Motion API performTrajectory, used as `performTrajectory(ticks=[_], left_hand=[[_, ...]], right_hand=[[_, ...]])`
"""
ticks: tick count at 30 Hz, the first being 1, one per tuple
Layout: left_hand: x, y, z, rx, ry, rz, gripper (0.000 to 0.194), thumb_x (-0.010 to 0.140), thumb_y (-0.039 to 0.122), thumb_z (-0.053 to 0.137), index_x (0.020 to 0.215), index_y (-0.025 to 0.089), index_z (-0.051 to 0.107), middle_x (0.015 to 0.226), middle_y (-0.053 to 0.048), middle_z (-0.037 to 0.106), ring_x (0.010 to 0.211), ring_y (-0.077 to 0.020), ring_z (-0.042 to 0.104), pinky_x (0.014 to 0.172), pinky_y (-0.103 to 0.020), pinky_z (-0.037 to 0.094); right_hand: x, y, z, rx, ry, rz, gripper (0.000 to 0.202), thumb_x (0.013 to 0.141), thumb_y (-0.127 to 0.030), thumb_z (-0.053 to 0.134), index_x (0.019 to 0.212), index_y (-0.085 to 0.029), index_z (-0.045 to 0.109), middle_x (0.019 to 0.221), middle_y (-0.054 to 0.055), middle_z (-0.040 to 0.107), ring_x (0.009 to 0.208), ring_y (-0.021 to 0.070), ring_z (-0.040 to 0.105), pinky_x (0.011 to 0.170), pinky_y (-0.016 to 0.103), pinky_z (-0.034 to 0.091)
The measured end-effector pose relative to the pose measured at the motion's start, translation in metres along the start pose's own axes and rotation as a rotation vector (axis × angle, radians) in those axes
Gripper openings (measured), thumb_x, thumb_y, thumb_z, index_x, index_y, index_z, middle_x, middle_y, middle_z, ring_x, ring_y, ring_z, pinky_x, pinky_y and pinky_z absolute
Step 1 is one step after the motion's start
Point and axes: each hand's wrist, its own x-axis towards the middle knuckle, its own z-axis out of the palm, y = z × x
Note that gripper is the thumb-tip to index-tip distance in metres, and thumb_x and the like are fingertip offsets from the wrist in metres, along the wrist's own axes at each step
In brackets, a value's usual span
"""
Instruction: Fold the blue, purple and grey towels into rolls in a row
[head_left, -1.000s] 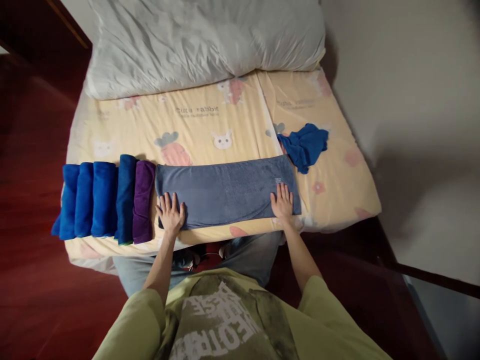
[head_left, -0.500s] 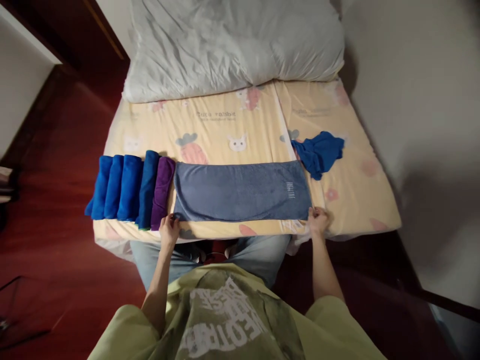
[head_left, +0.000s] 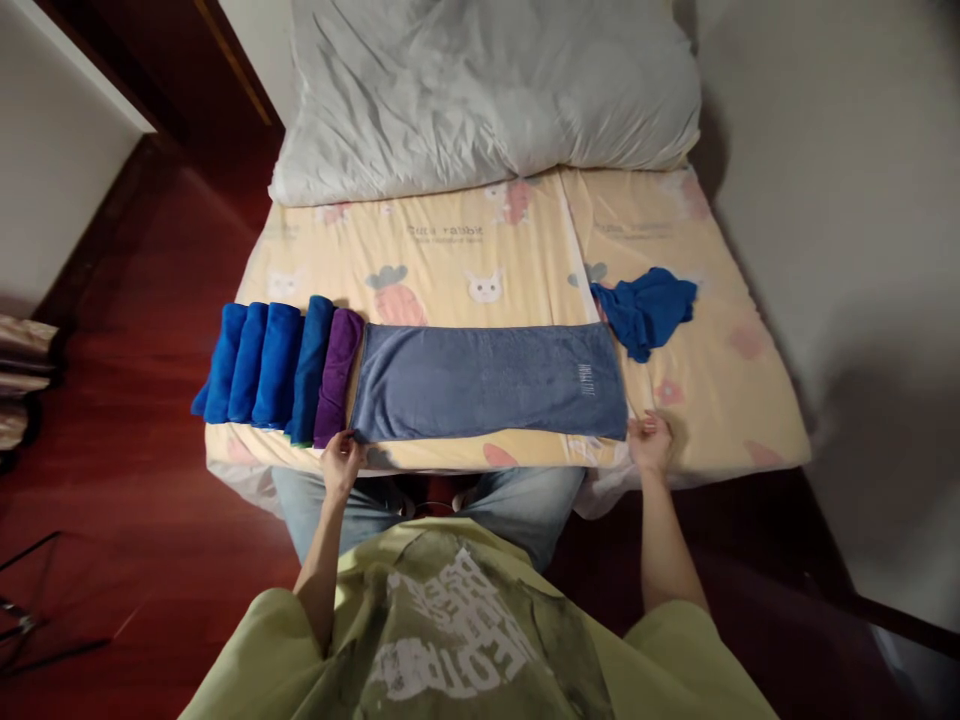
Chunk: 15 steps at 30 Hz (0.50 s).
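A grey-blue towel [head_left: 487, 383] lies spread lengthwise across the front of the bed, with small pale lettering near its right end. My left hand [head_left: 343, 461] is closed in a pinch at the towel's near left corner. At the near right corner, my right hand [head_left: 650, 442] pinches the edge, fingertips together. Just left of the towel lies a rolled purple towel [head_left: 340, 377]. Beside that are a darker blue roll [head_left: 310, 370] and several bright blue rolls [head_left: 278, 365] in a row. Beyond the far right corner sits a crumpled blue cloth [head_left: 649, 311].
The bed [head_left: 450, 275] has a yellow sheet printed with rabbits and carrots. A bulky grey quilt [head_left: 480, 95] is heaped along its far side. A wall [head_left: 840, 200] rises at the right. Dark red floor [head_left: 135, 400] and a thin black stand [head_left: 30, 620] are at the left.
The towel's near edge and left end are pulled straighter and flatter, and a curved fold at the left has smoothed out. My right hand has moved slightly outward. The view has shifted a little.
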Motion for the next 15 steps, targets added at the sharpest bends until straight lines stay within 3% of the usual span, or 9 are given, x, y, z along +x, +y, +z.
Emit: performTrajectory(ticks=[2, 6, 12, 15], left_hand=[[-0.003, -0.002, 0.0, 0.043, 0.019, 0.062, 0.039, 0.086, 0.039, 0.045, 0.108, 0.017, 0.068, 0.087, -0.008, 0.07, 0.075, -0.0213, 0.067, 0.078, -0.033, 0.055], [-0.003, -0.001, 0.001, 0.112, 0.018, 0.094, 0.038, 0.087, 0.039, 0.045, 0.109, 0.018, 0.068, 0.092, -0.009, 0.07, 0.081, -0.024, 0.067, 0.082, -0.035, 0.054], [0.004, -0.008, 0.008, 0.093, 0.073, 0.112, 0.039, 0.088, 0.046, 0.051, 0.111, 0.02, 0.069, 0.09, -0.008, 0.068, 0.08, -0.0251, 0.066, 0.083, -0.038, 0.054], [0.006, -0.013, 0.009, 0.083, 0.1, 0.112, 0.041, 0.088, 0.048, 0.052, 0.108, 0.018, 0.071, 0.091, -0.009, 0.067, 0.076, -0.0231, 0.064, 0.082, -0.038, 0.054]], right_hand=[[-0.003, -0.001, 0.002, -0.002, -0.039, 0.013, 0.065, 0.081, -0.067, 0.053, 0.109, -0.011, 0.072, 0.1, 0.019, 0.072, 0.082, 0.0261, 0.068, 0.085, 0.046, 0.057], [-0.003, -0.007, 0.009, 0.067, -0.232, 0.12, 0.061, 0.076, -0.07, 0.061, 0.09, -0.011, 0.072, 0.092, 0.02, 0.074, 0.083, 0.0267, 0.07, 0.088, 0.045, 0.057], [-0.003, -0.031, 0.006, 0.237, -0.184, 0.285, 0.064, 0.061, -0.069, 0.079, 0.087, -0.011, 0.071, 0.073, 0.011, 0.072, 0.066, 0.0208, 0.065, 0.07, 0.039, 0.06], [-0.007, -0.035, -0.001, 0.327, -0.158, 0.346, 0.059, 0.059, -0.066, 0.082, 0.082, -0.012, 0.072, 0.068, 0.007, 0.069, 0.063, 0.0181, 0.063, 0.062, 0.035, 0.059]])
